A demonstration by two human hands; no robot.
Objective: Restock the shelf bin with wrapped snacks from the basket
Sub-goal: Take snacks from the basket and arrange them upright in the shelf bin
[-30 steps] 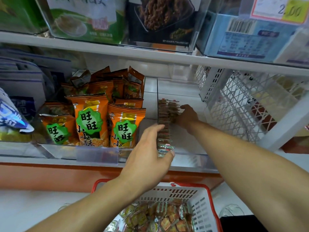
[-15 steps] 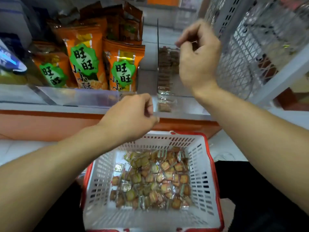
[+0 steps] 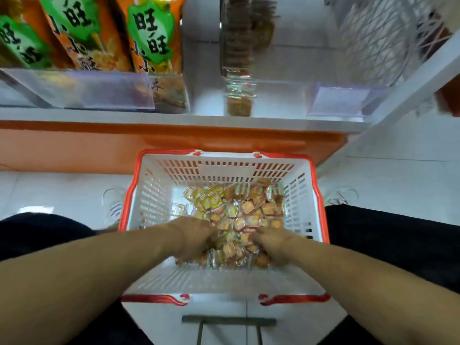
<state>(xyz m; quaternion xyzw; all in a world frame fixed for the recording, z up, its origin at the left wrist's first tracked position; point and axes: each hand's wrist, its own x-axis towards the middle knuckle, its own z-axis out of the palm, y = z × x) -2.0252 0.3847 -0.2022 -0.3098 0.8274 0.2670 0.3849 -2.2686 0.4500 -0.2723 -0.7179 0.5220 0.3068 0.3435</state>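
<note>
Both hands are down in the basket (image 3: 151,195), low in the middle of the frame, buried in the snacks (image 3: 239,212). The left hand (image 3: 196,239) lies knuckles-up on the left part of the pile, its fingers bent down into the packets and hidden there; whether they have closed on any packet cannot be told. The right hand (image 3: 275,245) sits just beside it on the right part of the pile, fingers likewise curled under and out of sight, so its grip cannot be told either. A few packets show in the narrow gap between the two hands.

The snacks are small square packets in clear wrap, heaped loosely and facing every way, filling the right and near part of the basket floor. The basket is white with a red rim, its long axis running up and down the frame.

Higher up, the clear bin (image 3: 336,95) sits at upper centre on the shelf (image 3: 174,119). A row of the same packets (image 3: 237,70) stands on edge along its left wall, the row running up the frame, away from the shelf front. Orange bags (image 3: 151,36) stand upright at upper left, in the next compartment.
</note>
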